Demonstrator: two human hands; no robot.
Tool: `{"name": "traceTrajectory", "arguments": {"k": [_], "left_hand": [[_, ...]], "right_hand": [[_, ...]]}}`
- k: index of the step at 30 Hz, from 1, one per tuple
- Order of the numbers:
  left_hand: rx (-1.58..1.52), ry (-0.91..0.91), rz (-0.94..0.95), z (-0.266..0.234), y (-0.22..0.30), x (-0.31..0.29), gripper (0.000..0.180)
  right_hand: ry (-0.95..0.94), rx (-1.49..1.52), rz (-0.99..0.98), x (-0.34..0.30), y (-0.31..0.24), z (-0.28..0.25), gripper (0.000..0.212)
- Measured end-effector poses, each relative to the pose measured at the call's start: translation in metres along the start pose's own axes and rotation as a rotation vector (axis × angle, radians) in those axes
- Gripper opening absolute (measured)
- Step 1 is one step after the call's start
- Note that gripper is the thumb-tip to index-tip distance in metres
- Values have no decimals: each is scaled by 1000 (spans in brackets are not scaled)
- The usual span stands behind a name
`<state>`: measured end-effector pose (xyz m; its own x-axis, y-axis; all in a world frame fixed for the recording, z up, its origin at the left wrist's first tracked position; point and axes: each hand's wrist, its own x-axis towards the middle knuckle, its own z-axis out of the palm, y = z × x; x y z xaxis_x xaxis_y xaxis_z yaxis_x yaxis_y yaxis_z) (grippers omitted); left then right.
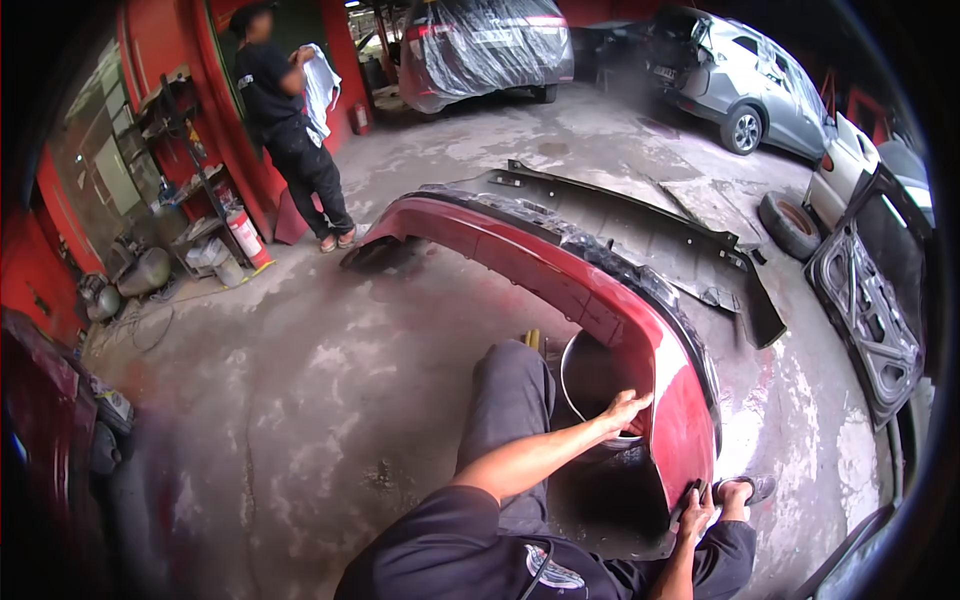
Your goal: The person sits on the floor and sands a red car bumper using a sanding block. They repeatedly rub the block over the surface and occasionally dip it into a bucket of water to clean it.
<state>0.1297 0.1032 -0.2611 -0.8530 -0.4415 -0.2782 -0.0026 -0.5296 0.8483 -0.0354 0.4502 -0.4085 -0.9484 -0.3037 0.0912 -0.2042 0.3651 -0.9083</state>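
A long, curved red car bumper sweeps from far left to near right in front of me. My left hand is closed on its inner edge, fingers partly hidden behind the panel. At the near end, my right hand presses a small dark pad to the bumper's surface; the pad's exact kind is not clear. Beneath the bumper, by my left hand, is a dark round container with a shiny rim.
Behind the bumper lies a grey-black bumper piece. A tyre and a dark panel frame are at right. A person holding a pale cloth stands far left, near a fire extinguisher. A plastic-wrapped car and silver car stand behind.
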Motion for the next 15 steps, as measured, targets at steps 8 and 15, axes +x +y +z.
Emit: {"name": "traceTrajectory", "arguments": {"k": [8, 15], "left_hand": [[32, 77, 37, -11, -3, 2, 50], [-34, 117, -24, -12, -1, -17, 51]], "right_hand": [[94, -91, -263, 5, -141, 73, 55], [-121, -184, -512, -16, -132, 92, 56]]}}
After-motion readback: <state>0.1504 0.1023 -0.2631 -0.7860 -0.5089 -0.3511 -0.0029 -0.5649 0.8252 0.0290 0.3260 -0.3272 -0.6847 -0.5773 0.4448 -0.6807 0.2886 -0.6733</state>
